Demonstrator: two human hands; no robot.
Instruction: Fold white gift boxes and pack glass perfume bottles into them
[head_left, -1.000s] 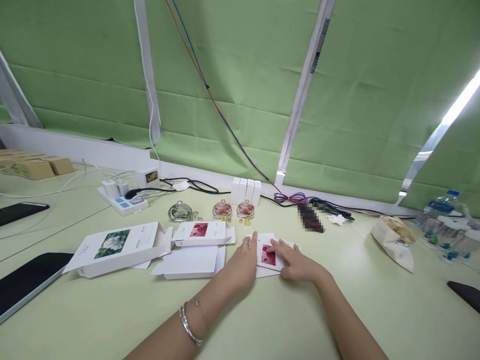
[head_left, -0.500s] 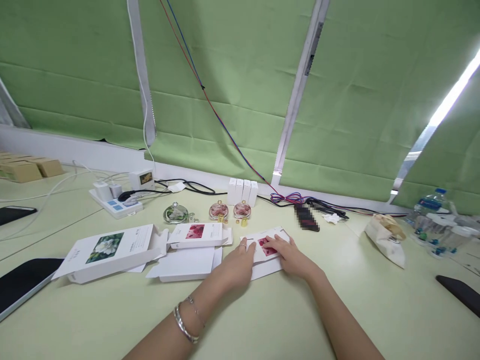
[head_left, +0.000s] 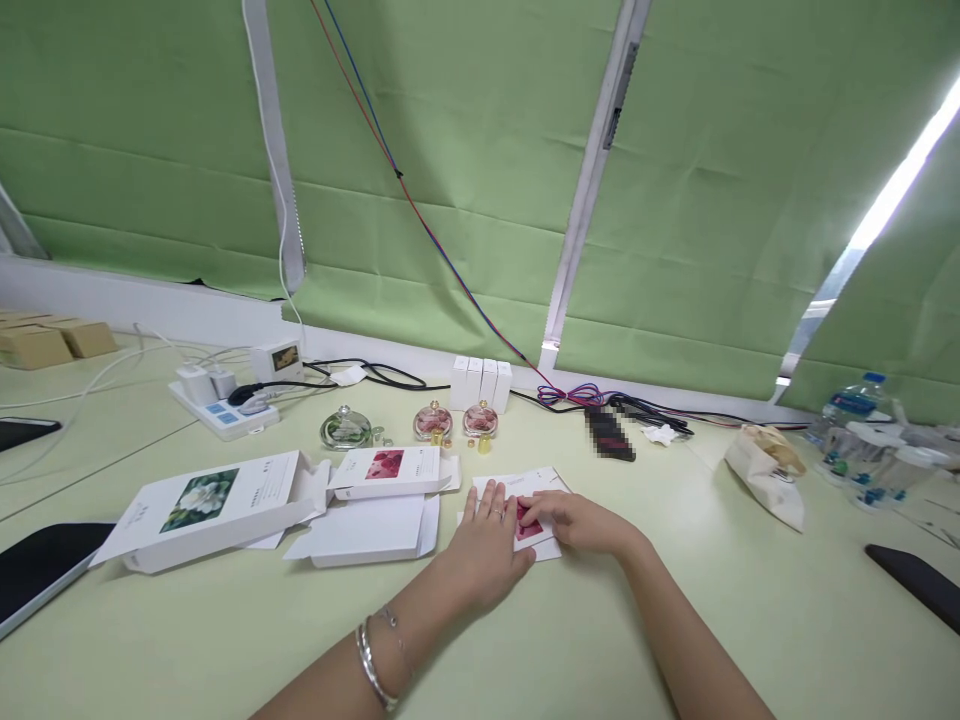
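A flattened white carton (head_left: 534, 481) with a red flower picture lies on the table in front of me. My left hand (head_left: 486, 555) rests flat across its left part, fingers stretched out. From the right, my right hand (head_left: 583, 522) touches the picture with lightly bent fingers, and nothing shows in its grasp. Left of my hands sit a white box with a red picture (head_left: 388, 466), a plain white box (head_left: 367, 530) below it, and a larger box with a white flower picture (head_left: 202, 505). Their end flaps stand open. My hands cover part of the carton.
Behind stand a green bottle (head_left: 346, 428), two pink bottles (head_left: 433, 421) with small caps nearby, and several small white boxes (head_left: 480, 383). A power strip (head_left: 229, 412) is at left. A white bag (head_left: 757, 475) and clear containers (head_left: 874, 450) are at right.
My left hand has gone from bent fingers at the carton's left edge to lying flat on it. The right hand has drawn slightly lower, and the carton sits a little lower and turned.
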